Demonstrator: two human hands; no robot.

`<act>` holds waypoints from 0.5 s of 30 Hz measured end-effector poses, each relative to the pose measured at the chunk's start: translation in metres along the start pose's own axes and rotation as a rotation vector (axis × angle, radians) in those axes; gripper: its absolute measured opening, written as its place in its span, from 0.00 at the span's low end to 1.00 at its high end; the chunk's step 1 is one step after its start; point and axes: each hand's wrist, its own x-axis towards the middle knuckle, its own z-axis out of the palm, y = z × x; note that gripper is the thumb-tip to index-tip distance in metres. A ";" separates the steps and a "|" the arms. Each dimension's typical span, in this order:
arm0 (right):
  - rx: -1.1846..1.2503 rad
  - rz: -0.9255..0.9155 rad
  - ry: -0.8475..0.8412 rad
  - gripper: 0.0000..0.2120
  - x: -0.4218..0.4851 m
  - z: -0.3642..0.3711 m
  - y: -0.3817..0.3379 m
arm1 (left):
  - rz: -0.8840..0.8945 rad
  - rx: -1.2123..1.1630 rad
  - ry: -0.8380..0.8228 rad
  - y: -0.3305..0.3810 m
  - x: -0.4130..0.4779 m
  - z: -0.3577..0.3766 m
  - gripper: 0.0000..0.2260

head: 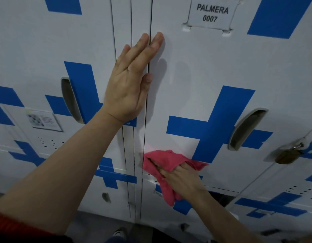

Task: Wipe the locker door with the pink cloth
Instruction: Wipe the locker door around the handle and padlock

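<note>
The locker door (200, 71) is white with blue cross markings and carries a label reading PALMERA 0007 near its top. My left hand (132, 79) lies flat and open against the door's left edge, its fingers spanning the gap to the neighbouring locker. Lower down, my right hand (179, 179) presses the pink cloth (162, 163) against the bottom left part of the door. The cloth is bunched under the fingers and a fold hangs below the hand.
A recessed handle (246, 128) sits on the door's right side, with a brass padlock (288, 154) beside it. The neighbouring locker (46, 50) on the left has its own handle (71, 100) and a sticker (43, 120). A shoe (119, 233) shows on the floor below.
</note>
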 end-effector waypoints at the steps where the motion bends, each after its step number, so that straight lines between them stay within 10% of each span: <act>1: 0.041 0.038 0.067 0.30 0.000 -0.002 0.002 | 0.005 0.006 0.002 0.000 0.000 0.000 0.17; 8: -0.035 0.138 0.149 0.46 0.021 -0.002 -0.024 | 0.021 0.005 0.018 0.000 0.001 0.000 0.16; 15: 0.048 0.132 0.127 0.41 0.019 0.010 -0.025 | 0.024 0.006 0.026 0.001 0.002 0.000 0.16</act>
